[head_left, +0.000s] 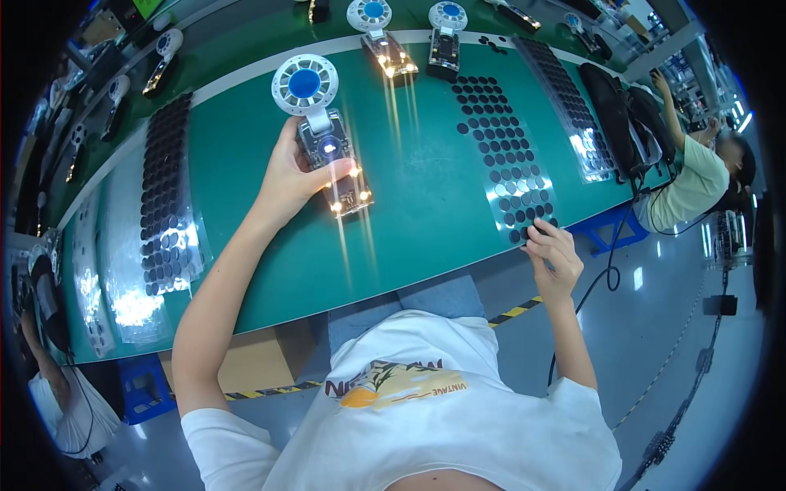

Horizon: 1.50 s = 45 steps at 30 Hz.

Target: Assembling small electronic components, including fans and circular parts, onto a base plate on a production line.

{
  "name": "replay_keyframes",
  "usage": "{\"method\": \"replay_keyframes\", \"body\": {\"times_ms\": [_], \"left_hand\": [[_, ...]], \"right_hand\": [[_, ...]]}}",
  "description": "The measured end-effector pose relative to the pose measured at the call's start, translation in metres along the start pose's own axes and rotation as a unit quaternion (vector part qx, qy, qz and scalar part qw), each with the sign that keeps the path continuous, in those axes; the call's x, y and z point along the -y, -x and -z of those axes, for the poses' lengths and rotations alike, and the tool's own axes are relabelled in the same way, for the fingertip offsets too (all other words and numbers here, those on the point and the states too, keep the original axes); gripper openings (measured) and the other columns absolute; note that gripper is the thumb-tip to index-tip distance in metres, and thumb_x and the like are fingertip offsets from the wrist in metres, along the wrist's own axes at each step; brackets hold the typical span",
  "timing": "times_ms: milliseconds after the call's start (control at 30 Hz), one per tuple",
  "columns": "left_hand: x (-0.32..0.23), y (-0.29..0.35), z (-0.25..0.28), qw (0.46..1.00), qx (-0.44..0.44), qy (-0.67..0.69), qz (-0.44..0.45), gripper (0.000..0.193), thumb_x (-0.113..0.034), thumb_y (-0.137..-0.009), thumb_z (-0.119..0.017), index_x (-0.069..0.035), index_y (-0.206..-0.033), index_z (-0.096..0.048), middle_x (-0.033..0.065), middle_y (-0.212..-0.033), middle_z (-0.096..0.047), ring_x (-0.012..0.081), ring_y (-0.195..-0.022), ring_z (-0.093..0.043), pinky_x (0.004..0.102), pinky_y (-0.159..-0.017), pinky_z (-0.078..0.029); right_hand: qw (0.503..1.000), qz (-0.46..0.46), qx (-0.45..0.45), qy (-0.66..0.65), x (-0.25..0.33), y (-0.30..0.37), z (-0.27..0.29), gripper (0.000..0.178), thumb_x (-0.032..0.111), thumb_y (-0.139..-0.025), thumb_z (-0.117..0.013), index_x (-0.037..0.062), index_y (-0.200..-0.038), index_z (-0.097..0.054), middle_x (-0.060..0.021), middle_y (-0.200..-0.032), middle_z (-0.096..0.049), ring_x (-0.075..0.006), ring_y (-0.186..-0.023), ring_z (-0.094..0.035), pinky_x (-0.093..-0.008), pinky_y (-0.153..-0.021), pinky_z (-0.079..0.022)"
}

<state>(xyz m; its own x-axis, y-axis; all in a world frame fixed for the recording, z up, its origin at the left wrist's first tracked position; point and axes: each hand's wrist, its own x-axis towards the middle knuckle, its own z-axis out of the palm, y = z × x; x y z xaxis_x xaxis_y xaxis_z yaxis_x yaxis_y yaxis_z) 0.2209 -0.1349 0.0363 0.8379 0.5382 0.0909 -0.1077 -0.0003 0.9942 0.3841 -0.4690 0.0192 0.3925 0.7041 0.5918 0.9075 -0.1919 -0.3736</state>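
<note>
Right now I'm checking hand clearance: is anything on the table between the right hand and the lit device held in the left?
Nothing visible: only bare green table lies between the right hand, on the sheet of black round pads, and the device in the left hand.

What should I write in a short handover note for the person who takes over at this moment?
Left hand: grip closed on a handheld fan device, white round head with blue centre, lights on, resting on the green table.
Right hand: fingertips at the near end of a clear sheet of black round pads; whether one is lifted cannot be seen.
Two similar fans stand at the far edge.
Done: many pads already gone from this sheet.
</note>
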Motion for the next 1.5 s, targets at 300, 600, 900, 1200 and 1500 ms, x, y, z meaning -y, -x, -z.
{"method": "replay_keyframes", "body": {"times_ms": [300,600,900,1200,1500], "left_hand": [[-0.001,-0.001,0.0,1.0,-0.007,-0.004,-0.017,0.075,-0.009,-0.066,-0.074,-0.001,-0.126,-0.03,0.0172,-0.106,-0.052,0.0238,-0.089,-0.059,0.0329,-0.079,-0.049],[0.005,0.001,0.0,0.993,0.07,0.007,-0.09,0.081,-0.011,-0.062,-0.077,-0.001,-0.124,-0.027,0.0174,-0.106,-0.052,0.0258,-0.091,-0.058,0.0357,-0.081,-0.048],[0.013,0.001,-0.001,0.987,0.088,-0.015,-0.136,0.084,-0.011,-0.059,-0.078,-0.003,-0.124,-0.026,0.0169,-0.11,-0.051,0.027,-0.093,-0.057,0.0371,-0.084,-0.047],[0.014,-0.001,0.004,0.989,0.082,-0.016,-0.122,0.085,-0.012,-0.059,-0.078,-0.003,-0.125,-0.026,0.0168,-0.111,-0.051,0.0273,-0.093,-0.057,0.0361,-0.083,-0.047],[0.01,0.001,0.003,0.992,0.082,-0.02,-0.09,0.085,-0.009,-0.058,-0.078,-0.004,-0.126,-0.026,0.0161,-0.112,-0.05,0.0263,-0.095,-0.056,0.0352,-0.082,-0.047]], "right_hand": [[0.985,-0.081,0.068,-0.133,0.009,-0.021,0.001,0.018,-0.006,-0.067,-0.062,0.007,-0.065,-0.051,-0.009,-0.109,-0.062,-0.0252,-0.112,-0.053,-0.034,-0.087,-0.038],[0.967,-0.057,0.145,-0.201,0.057,-0.106,-0.012,0.012,0.0,-0.07,-0.062,0.0013,-0.081,-0.059,-0.0122,-0.107,-0.062,-0.0243,-0.102,-0.056,-0.03,-0.079,-0.043],[0.942,0.069,0.191,-0.266,0.104,-0.186,-0.088,0.014,-0.009,-0.067,-0.059,-0.0014,-0.078,-0.064,-0.0061,-0.071,-0.058,-0.0144,-0.058,-0.048,-0.0237,-0.053,-0.039],[0.952,0.08,0.199,-0.219,0.113,-0.192,-0.102,0.013,-0.012,-0.065,-0.059,-0.003,-0.074,-0.064,-0.0059,-0.064,-0.053,-0.0136,-0.051,-0.044,-0.0239,-0.047,-0.035],[0.956,0.087,0.187,-0.209,0.112,-0.193,-0.103,0.013,-0.012,-0.066,-0.059,-0.0033,-0.074,-0.064,-0.0067,-0.065,-0.053,-0.0152,-0.051,-0.045,-0.0252,-0.047,-0.036]]}}
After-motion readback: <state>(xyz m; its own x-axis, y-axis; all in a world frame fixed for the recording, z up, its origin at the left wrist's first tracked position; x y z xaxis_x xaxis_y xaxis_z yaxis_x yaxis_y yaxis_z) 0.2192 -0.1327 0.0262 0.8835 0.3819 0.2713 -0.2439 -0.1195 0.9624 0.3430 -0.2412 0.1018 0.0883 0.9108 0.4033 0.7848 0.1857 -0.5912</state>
